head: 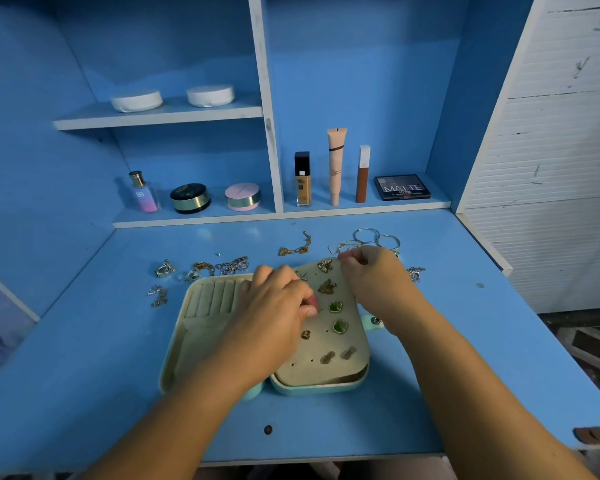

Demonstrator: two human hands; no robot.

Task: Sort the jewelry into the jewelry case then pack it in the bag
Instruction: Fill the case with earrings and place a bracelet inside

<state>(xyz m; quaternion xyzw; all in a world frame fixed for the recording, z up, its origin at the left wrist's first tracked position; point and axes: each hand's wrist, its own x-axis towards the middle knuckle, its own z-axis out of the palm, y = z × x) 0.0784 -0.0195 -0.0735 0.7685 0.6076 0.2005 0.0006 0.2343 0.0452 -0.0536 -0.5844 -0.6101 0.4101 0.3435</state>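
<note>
Earring panel (357, 355) is gripped by right hand (371, 285); stud seemingly pinched in left hand (278, 303) is best pushed in squarely.

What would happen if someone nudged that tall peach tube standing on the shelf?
The peach tube stands tall on a narrow cap, so it would probably tip rather than slide. It looks like soft plastic, so likely light and unlikely to break. Falling, it might knock the brown tube beside it.
</note>
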